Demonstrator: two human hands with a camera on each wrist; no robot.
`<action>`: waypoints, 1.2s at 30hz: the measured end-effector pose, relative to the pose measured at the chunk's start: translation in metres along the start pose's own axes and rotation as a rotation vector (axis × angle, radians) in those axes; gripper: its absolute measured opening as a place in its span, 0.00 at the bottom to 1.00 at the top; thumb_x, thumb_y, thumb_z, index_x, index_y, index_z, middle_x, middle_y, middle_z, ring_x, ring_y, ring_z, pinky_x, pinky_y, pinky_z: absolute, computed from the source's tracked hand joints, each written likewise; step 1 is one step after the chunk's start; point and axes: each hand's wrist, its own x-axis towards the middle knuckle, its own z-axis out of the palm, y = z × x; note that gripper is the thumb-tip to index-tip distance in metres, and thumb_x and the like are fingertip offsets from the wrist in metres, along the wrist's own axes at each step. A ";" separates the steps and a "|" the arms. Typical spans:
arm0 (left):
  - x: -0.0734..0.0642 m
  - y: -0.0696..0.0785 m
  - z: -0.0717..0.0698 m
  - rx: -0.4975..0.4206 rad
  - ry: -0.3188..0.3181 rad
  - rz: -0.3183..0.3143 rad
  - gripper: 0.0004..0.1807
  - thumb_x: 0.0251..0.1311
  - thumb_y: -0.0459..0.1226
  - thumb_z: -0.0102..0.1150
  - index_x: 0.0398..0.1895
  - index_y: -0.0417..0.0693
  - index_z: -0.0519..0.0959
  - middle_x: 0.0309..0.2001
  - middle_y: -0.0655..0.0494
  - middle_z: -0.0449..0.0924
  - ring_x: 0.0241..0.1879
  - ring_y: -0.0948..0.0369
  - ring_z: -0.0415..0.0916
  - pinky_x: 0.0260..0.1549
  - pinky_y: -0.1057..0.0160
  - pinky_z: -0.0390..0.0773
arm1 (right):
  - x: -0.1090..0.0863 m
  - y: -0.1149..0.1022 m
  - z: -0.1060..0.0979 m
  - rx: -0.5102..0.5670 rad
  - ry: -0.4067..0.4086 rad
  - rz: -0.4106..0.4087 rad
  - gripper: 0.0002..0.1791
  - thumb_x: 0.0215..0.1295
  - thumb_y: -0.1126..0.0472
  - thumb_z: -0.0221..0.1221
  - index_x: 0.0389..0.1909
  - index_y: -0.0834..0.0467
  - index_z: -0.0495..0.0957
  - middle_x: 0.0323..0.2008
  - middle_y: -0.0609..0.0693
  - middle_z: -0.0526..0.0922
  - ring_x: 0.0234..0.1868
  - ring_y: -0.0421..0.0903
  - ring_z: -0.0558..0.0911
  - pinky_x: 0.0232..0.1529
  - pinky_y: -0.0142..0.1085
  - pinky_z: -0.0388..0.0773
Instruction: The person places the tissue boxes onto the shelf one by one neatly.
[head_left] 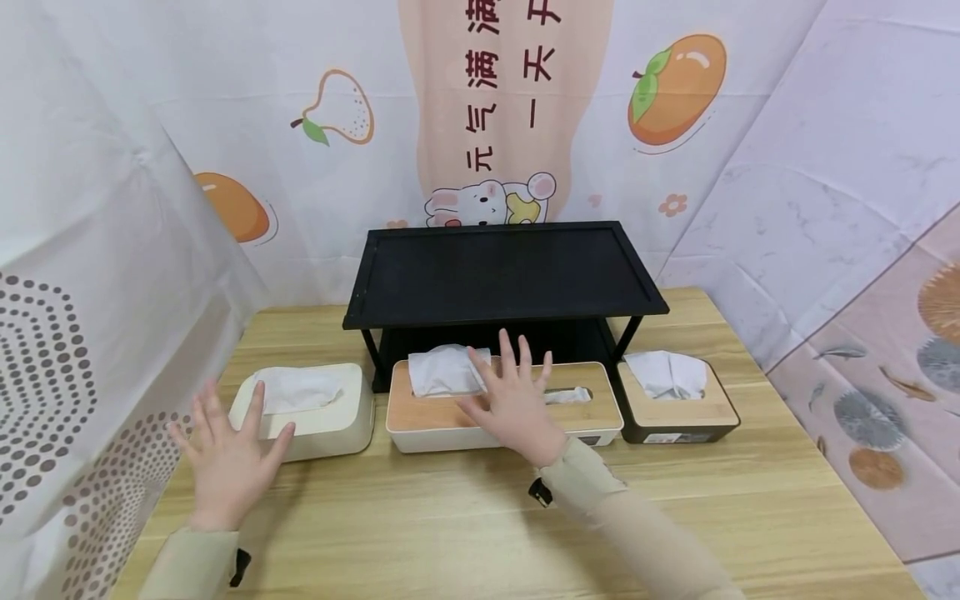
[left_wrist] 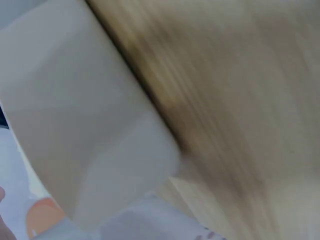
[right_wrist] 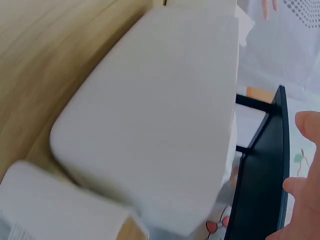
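My left hand (head_left: 228,467), fingers spread, hovers at the front of a cream tissue box (head_left: 352,412) with a white tissue (head_left: 296,390) out of its top. My right hand (head_left: 519,410), also spread and holding nothing, is over two white tissue boxes side by side. Of these, the left box (head_left: 435,414) has a wood top and a raised tissue (head_left: 446,370); the right box (head_left: 596,385) shows only a bit of tissue in its slot. In the left wrist view the cream box's side (left_wrist: 90,115) fills much of the picture. Fingers (right_wrist: 305,200) show at the right wrist view's edge.
A black two-tier shelf (head_left: 502,275) stands behind the boxes. At the right is a dark tissue box (head_left: 693,412) with a wood top and a tissue sticking out. Patterned cloth (head_left: 285,192) hangs around the wooden table (head_left: 420,517).
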 end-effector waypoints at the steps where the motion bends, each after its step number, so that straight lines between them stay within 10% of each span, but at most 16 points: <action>1: -0.001 -0.002 0.001 -0.005 -0.001 -0.007 0.41 0.65 0.59 0.42 0.75 0.53 0.46 0.72 0.33 0.19 0.70 0.36 0.17 0.58 0.30 0.16 | 0.001 -0.003 0.002 -0.007 -0.006 -0.008 0.39 0.62 0.32 0.49 0.73 0.40 0.53 0.75 0.61 0.39 0.73 0.65 0.38 0.62 0.71 0.32; 16: -0.014 -0.033 0.016 -0.069 -0.036 -0.048 0.40 0.67 0.57 0.41 0.74 0.46 0.47 0.69 0.23 0.20 0.69 0.34 0.14 0.56 0.29 0.15 | 0.021 -0.059 0.037 -0.066 -0.132 -0.142 0.37 0.64 0.30 0.44 0.72 0.37 0.53 0.75 0.60 0.40 0.75 0.62 0.40 0.65 0.68 0.37; 36: -0.020 -0.033 0.028 -0.126 -0.057 -0.158 0.43 0.63 0.59 0.47 0.74 0.47 0.50 0.70 0.25 0.20 0.68 0.29 0.19 0.56 0.27 0.18 | 0.040 -0.114 0.068 -0.246 -0.206 -0.227 0.39 0.63 0.29 0.45 0.73 0.31 0.45 0.74 0.56 0.50 0.75 0.56 0.44 0.70 0.57 0.38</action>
